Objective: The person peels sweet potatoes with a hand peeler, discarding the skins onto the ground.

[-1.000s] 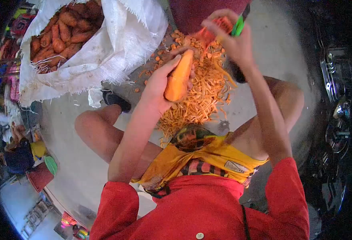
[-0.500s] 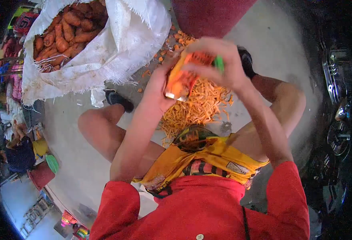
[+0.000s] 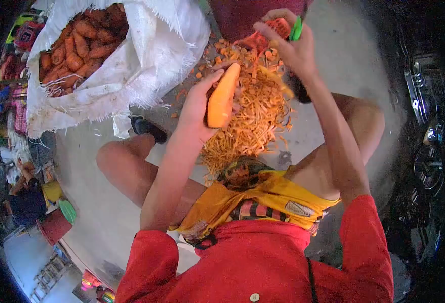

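Observation:
A peeled orange carrot [image 3: 222, 98] lies in my left hand [image 3: 198, 103], its narrower end pointing up and away from me. Up and to the right, my right hand [image 3: 294, 48] is closed around a peeler with a green part [image 3: 297, 29] and a red part beside the fingers. Between the peeler and the carrot, red and orange strips, partly blurred, hang in the air. Beneath both hands a heap of orange peelings [image 3: 253, 131] covers the floor between my legs.
At the upper left stands an open white sack [image 3: 167, 60] of unpeeled carrots [image 3: 81, 45]. A dark red container [image 3: 232, 22] is at the top centre. Motorcycle parts [image 3: 427, 166] line the right side. Another person [image 3: 25, 202] sits far left, near a reddish bin [image 3: 56, 225].
My right hand has moved up and away from the carrot, taking the peeler along. My left hand stays in nearly the same place, and the carrot in it is now plainly visible.

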Action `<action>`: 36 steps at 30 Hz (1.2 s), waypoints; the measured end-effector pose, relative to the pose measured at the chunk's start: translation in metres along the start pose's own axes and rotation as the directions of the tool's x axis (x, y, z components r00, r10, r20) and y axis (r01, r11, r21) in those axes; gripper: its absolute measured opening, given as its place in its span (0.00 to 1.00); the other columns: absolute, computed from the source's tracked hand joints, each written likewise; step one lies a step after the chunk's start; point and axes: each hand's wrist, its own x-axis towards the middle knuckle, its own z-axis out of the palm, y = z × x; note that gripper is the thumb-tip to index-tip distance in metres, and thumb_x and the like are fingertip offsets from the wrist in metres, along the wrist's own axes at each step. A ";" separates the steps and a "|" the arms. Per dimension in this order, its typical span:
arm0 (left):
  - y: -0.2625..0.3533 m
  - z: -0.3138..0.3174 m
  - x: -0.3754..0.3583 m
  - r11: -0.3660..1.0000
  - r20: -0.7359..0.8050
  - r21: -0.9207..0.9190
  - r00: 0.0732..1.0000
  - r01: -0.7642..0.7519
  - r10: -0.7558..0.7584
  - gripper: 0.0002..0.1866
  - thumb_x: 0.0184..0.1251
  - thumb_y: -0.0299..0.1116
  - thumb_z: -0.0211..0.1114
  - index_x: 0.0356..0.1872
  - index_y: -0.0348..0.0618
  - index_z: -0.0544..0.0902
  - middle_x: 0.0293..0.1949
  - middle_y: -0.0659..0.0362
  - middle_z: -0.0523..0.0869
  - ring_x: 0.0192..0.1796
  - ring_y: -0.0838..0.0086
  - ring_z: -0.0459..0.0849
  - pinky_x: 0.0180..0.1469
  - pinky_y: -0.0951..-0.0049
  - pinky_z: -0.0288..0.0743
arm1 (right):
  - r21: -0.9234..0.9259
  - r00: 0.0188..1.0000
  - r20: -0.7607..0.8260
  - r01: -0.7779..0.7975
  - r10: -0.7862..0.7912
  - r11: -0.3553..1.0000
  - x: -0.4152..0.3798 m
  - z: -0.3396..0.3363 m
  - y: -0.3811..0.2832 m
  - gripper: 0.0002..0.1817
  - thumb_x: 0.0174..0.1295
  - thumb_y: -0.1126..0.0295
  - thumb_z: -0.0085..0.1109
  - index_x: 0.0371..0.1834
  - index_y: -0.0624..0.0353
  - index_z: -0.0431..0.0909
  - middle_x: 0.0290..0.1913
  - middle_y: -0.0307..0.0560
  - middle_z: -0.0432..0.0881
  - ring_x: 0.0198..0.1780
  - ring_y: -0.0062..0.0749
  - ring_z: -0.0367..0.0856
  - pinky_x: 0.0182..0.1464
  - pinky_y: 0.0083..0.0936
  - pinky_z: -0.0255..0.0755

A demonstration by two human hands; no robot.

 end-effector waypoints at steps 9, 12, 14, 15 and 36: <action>-0.006 0.009 0.001 0.998 -0.146 -0.066 0.989 -0.005 -0.005 0.19 0.83 0.43 0.55 0.62 0.41 0.78 0.48 0.55 0.86 0.45 0.67 0.87 0.41 0.60 0.85 | 0.026 0.990 0.015 -0.139 0.139 0.990 0.006 0.005 0.007 0.19 0.59 0.65 0.81 0.48 0.59 0.84 0.36 0.36 0.87 0.40 0.20 0.84 0.45 0.27 0.80; -0.003 0.007 0.001 0.999 -0.130 0.027 0.991 -0.019 0.022 0.19 0.83 0.38 0.55 0.68 0.46 0.77 0.51 0.56 0.85 0.47 0.70 0.87 0.46 0.65 0.87 | -0.025 0.999 0.052 0.017 -0.016 1.000 -0.005 0.011 -0.011 0.20 0.58 0.65 0.81 0.49 0.59 0.84 0.38 0.38 0.88 0.43 0.21 0.85 0.49 0.27 0.80; -0.005 0.018 0.001 0.986 -0.200 0.154 0.975 -0.070 0.101 0.19 0.83 0.39 0.55 0.68 0.46 0.77 0.50 0.56 0.85 0.45 0.70 0.87 0.45 0.64 0.87 | 0.013 0.896 0.289 0.350 -0.338 0.937 -0.023 0.023 -0.042 0.17 0.60 0.66 0.80 0.48 0.59 0.84 0.40 0.38 0.88 0.43 0.23 0.85 0.50 0.27 0.80; -0.006 0.026 0.001 0.986 -0.253 0.147 0.961 -0.079 0.115 0.18 0.83 0.38 0.55 0.68 0.46 0.76 0.49 0.57 0.85 0.44 0.70 0.86 0.43 0.65 0.87 | 0.014 0.895 0.287 0.352 -0.341 0.936 -0.020 0.023 -0.038 0.17 0.60 0.66 0.80 0.48 0.59 0.84 0.40 0.38 0.88 0.43 0.23 0.85 0.50 0.27 0.80; -0.008 0.031 -0.005 0.984 -0.299 0.164 0.948 -0.065 0.113 0.18 0.83 0.38 0.57 0.67 0.48 0.76 0.49 0.55 0.85 0.42 0.69 0.87 0.40 0.65 0.87 | 0.020 0.946 0.267 0.183 -0.182 0.983 -0.018 0.018 -0.035 0.17 0.61 0.66 0.80 0.47 0.60 0.84 0.40 0.36 0.88 0.44 0.18 0.84 0.48 0.24 0.79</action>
